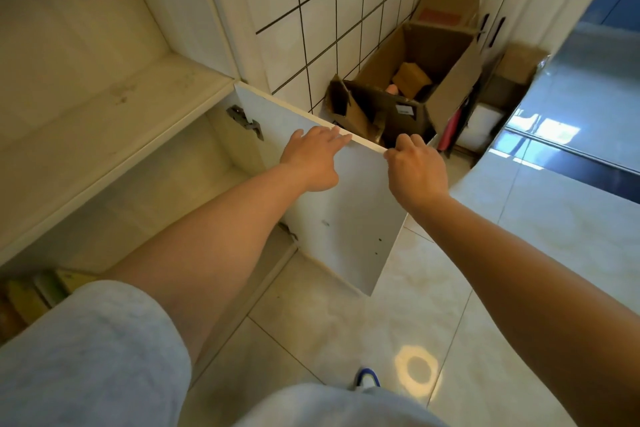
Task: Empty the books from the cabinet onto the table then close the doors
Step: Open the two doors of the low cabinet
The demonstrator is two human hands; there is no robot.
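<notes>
The white cabinet (114, 87) fills the left of the view. Its right-hand door (353, 218) stands swung open toward me. My left hand (311, 160) rests on the door's top edge with fingers stretched along it. My right hand (414, 167) grips the door's top outer corner, fingers curled over the edge. The lower compartment (166, 191) behind the door looks bare inside. A few book spines (38, 291) show at the bottom left, partly hidden by my sleeve.
An open cardboard box (446, 80) stands on the floor right behind the door, with more boxes (446, 7) beyond it against the tiled wall. A glossy table edge (571, 115) runs along the right. Tiled floor (433, 305) lies below; my shoe (367, 379) shows at the bottom.
</notes>
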